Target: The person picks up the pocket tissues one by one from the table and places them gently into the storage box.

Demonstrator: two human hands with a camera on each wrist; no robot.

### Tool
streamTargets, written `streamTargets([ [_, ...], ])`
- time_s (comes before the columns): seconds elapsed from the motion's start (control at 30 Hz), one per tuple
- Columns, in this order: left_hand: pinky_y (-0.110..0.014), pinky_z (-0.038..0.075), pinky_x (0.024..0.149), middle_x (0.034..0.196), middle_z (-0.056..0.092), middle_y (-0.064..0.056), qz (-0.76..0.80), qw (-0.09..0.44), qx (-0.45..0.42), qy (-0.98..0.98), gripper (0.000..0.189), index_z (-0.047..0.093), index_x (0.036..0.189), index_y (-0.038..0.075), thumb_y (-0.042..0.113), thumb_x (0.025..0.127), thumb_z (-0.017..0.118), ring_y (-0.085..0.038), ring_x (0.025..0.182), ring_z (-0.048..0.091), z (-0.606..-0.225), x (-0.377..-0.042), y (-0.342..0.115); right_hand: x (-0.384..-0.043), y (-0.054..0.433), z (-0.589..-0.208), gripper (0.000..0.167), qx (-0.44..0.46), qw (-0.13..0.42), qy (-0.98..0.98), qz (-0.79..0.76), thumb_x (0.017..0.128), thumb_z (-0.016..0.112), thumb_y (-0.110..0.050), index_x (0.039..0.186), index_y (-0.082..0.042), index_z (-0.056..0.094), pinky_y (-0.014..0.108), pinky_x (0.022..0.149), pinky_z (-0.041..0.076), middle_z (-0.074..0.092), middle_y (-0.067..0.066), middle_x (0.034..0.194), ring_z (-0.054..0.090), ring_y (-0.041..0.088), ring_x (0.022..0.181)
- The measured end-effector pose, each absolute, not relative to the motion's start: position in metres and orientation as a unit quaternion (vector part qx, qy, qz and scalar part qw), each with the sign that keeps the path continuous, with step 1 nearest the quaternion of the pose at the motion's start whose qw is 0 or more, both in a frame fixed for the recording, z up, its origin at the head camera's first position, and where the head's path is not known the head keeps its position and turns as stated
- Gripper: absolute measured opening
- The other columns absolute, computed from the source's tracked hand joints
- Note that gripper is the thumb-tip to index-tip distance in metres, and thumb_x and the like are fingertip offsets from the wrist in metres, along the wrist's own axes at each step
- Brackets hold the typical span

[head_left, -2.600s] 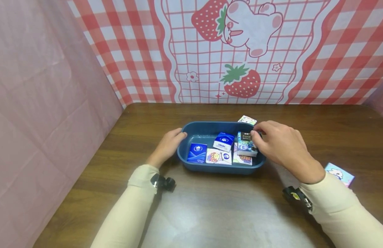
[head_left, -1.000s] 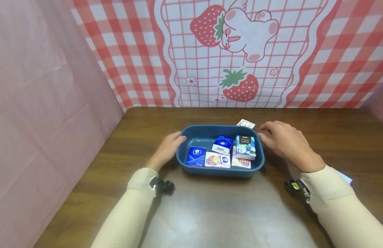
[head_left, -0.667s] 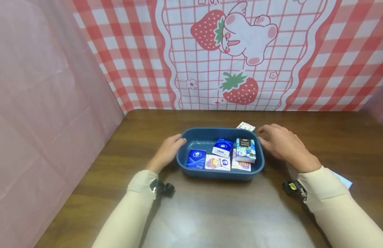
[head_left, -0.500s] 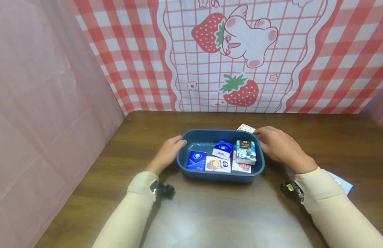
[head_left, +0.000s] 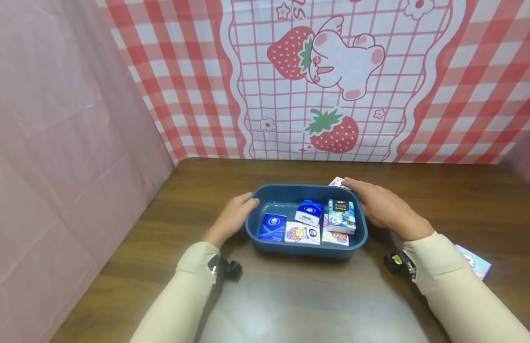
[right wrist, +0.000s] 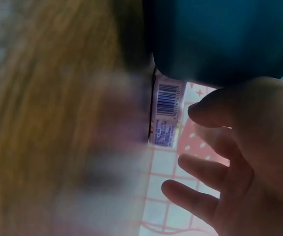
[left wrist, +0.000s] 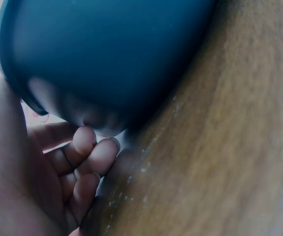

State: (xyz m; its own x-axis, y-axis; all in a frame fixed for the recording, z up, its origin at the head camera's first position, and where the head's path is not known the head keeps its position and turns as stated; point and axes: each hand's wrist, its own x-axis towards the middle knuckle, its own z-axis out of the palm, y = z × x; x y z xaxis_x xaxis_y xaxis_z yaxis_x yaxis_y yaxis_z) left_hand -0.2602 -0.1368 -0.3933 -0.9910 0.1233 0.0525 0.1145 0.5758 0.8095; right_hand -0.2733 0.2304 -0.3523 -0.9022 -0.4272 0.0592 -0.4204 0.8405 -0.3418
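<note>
A dark blue oval plastic tub (head_left: 308,251) stands on the table with several pocket tissue packs inside. Among them are a blue pack (head_left: 272,227), another blue one (head_left: 310,212) and a teal patterned pack (head_left: 341,216) lying on a white printed pack. At the tub's left end, my left hand (head_left: 232,216) grips the rim, thumb on top and fingers curled against the outer wall. My right hand (head_left: 387,209) reaches past the right end with its fingers extended, close to a white tissue pack (head_left: 337,181) behind the tub. The right wrist view shows that pack's barcode side (right wrist: 167,108), apart from the fingers.
A light blue tissue pack (head_left: 475,262) lies at the right, partly behind the right sleeve. The brown wooden table (head_left: 290,305) ends at a red-and-white checked backdrop (head_left: 192,95). A pink cloth (head_left: 76,166) hangs along the left side.
My right hand has left the tub's right rim and moved toward the pack behind it, its fingers straightening. The left hand keeps its grip. The camera view has tilted slightly upward.
</note>
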Motion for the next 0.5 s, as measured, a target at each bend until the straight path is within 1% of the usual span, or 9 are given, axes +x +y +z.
streamTargets([
  [0.1,-0.053,0.045,0.103,0.121,0.067,-0.009,0.456,0.002,0.07,0.887,0.045,0.062,0.132,0.008,0.038,0.103,0.048,-0.028,0.118,0.06,-0.3934,-0.2597,-0.1364,-0.273,0.2302,-0.3534,0.07,-0.212,0.035,0.96,-0.178,0.095,0.066,-0.024,0.157,-0.015,0.034,0.069,0.103,0.035,0.043,0.02,0.151,0.037,0.048,0.138],
  [0.2,-0.053,0.044,0.104,0.123,0.066,-0.009,0.456,0.0,0.071,0.887,0.045,0.062,0.133,0.007,0.038,0.103,0.048,-0.028,0.119,0.059,-0.3926,-0.2594,-0.1361,-0.2733,0.2305,-0.3541,0.072,-0.212,0.043,0.959,-0.181,0.095,0.066,-0.024,0.158,-0.013,0.032,0.068,0.104,0.034,0.043,0.02,0.152,0.036,0.048,0.139],
  [0.37,-0.053,0.044,0.105,0.125,0.066,-0.01,0.454,0.002,0.072,0.888,0.046,0.061,0.134,0.007,0.038,0.103,0.048,-0.029,0.12,0.059,-0.3922,-0.2603,-0.1362,-0.2743,0.2306,-0.3536,0.071,-0.212,0.04,0.961,-0.173,0.093,0.069,-0.026,0.154,-0.007,0.037,0.068,0.104,0.034,0.047,0.023,0.147,0.04,0.048,0.137],
  [0.5,-0.053,0.044,0.104,0.124,0.066,-0.009,0.454,0.002,0.075,0.888,0.045,0.062,0.134,0.007,0.037,0.103,0.048,-0.028,0.119,0.059,-0.3929,-0.2611,-0.1378,-0.2737,0.2302,-0.3509,0.069,-0.207,0.033,0.966,-0.153,0.09,0.074,-0.031,0.148,-0.006,0.046,0.069,0.099,0.039,0.055,0.021,0.139,0.047,0.046,0.13],
])
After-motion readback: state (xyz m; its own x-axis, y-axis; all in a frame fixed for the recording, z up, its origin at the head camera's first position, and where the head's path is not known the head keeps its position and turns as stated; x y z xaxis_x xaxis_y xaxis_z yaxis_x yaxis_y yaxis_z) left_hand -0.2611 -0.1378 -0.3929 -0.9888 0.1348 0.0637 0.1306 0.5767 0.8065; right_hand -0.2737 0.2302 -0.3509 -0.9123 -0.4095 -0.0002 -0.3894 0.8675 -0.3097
